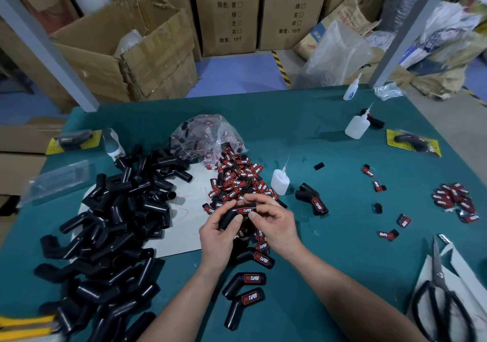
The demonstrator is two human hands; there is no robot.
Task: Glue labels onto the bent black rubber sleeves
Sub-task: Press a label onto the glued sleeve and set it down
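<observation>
Black bent sleeve (228, 219) pinched in curled fingers (263, 203) of left hand (220, 239) and right hand (279, 227), labelled arm crosswise, pointing right

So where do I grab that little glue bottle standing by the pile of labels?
Take the glue bottle by its squat white body, not the thin nozzle pointing up. It stands upright, so wrap your fingers round its sides. Probably come from the right, since the label pile crowds its left.
</observation>
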